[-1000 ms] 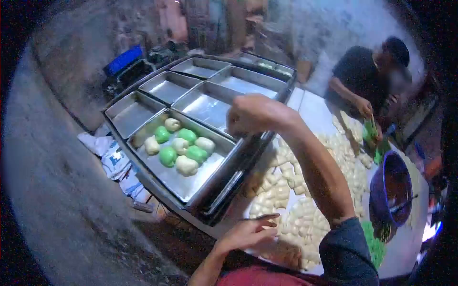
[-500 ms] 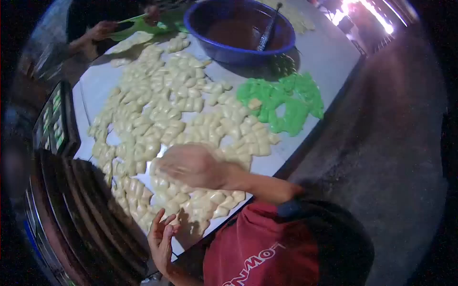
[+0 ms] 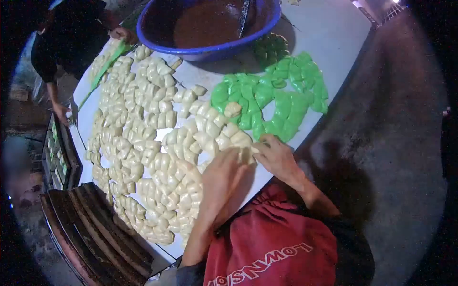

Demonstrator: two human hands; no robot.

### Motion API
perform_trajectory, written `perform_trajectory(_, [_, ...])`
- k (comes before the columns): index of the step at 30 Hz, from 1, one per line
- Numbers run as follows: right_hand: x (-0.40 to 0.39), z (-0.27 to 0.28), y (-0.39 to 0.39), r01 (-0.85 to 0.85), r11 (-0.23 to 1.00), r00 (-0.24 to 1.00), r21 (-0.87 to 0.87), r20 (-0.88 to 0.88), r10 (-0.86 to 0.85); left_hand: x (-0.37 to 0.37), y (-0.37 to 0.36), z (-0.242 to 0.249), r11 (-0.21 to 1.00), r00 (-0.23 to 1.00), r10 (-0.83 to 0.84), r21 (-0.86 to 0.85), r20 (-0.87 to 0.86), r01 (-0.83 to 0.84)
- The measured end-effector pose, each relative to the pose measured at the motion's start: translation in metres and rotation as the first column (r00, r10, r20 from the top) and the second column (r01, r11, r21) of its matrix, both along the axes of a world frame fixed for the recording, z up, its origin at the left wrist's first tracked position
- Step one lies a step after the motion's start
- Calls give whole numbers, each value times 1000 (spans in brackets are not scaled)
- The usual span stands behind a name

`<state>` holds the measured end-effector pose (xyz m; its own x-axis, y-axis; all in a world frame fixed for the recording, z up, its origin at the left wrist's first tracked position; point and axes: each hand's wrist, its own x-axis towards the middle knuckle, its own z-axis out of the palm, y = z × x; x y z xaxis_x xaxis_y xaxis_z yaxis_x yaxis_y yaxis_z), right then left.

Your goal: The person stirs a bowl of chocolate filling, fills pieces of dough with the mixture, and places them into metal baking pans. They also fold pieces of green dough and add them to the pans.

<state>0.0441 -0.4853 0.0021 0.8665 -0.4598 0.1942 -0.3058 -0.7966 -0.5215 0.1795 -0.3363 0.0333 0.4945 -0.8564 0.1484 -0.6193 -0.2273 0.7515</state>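
Observation:
Pale, glossy dough pieces cover much of the white table, cut into small lumps and lying close together. Both of my hands meet at the right edge of this spread, near the green dough. My right hand has its fingers bent and pinched on a small pale dough piece. My left hand comes at the same piece from the other side, its fingers drawn together and partly hidden and blurred. One pale lump rests against the green dough.
A blue basin holds brown liquid and a utensil handle. Dark round trays are stacked at lower left, beside a tray with green and white pieces. Another person holds a green strip across the table.
My left hand has moved up from the table's near edge, and my right hand has drawn back right; they now meet at the dough. The other person's green strip has come down over the table.

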Motion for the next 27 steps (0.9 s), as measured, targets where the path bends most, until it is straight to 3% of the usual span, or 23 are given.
perform_trajectory(1, [-2,4,-5,-5,995,1000,100,28,2,0,-10,-4,998,998,-45,50,-35,47])
perform_trajectory(2, [-6,6,-9,-13,981,999,195,53,2,-3,-20,-8,996,996,-59,73,65,55])
perform_trajectory(3, [-12,3,-13,9,897,995,441,89,-53,-6,-28,-11,994,984,-74,97,162,59])
perform_trajectory(4, [-19,1,-18,35,753,991,657,75,-111,-8,-33,-15,991,963,-87,123,254,57])
perform_trajectory(6, [-30,0,-25,70,323,979,944,-3,-203,-8,-40,-21,984,967,-119,160,227,83])
perform_trajectory(7, [-31,6,-29,84,223,972,971,-32,-231,-8,-42,-23,982,958,-127,171,257,84])
perform_trajectory(10, [-23,6,-34,-105,-232,896,967,-9,-444,-6,-45,-25,989,962,-112,120,249,85])
perform_trajectory(11, [-19,12,-37,-92,-225,901,970,-16,-434,-6,-44,-32,990,959,-107,112,262,80])
perform_trajectory(13, [-11,18,-41,18,80,972,997,1,-235,-5,-41,-29,990,939,-107,120,326,71])
perform_trajectory(14, [-7,20,-43,44,241,991,970,-12,-131,-4,-40,-25,992,958,-74,119,277,43])
perform_trajectory(15, [-1,17,-44,-36,146,997,989,45,-58,-5,-41,-15,993,973,-39,116,226,13])
perform_trajectory(19, [18,30,-40,-114,-3,992,994,113,-57,10,-44,11,999,997,48,-18,-62,-49])
perform_trajectory(20, [23,30,-39,-105,16,992,994,106,-62,14,-44,16,998,990,52,-27,-131,-56])
perform_trajectory(21, [30,31,-38,-97,36,993,995,99,-64,17,-50,52,992,946,106,102,-306,-78])
perform_trajectory(22, [36,32,-38,-91,57,993,994,95,-66,19,-46,46,989,932,141,92,-335,-117])
perform_trajectory(26, [50,51,-49,68,378,997,923,-76,5,24,-31,32,966,804,246,67,-541,-250])
perform_trajectory(27, [56,50,-46,26,649,999,760,-5,-33,23,-33,33,952,767,267,33,-583,-305])
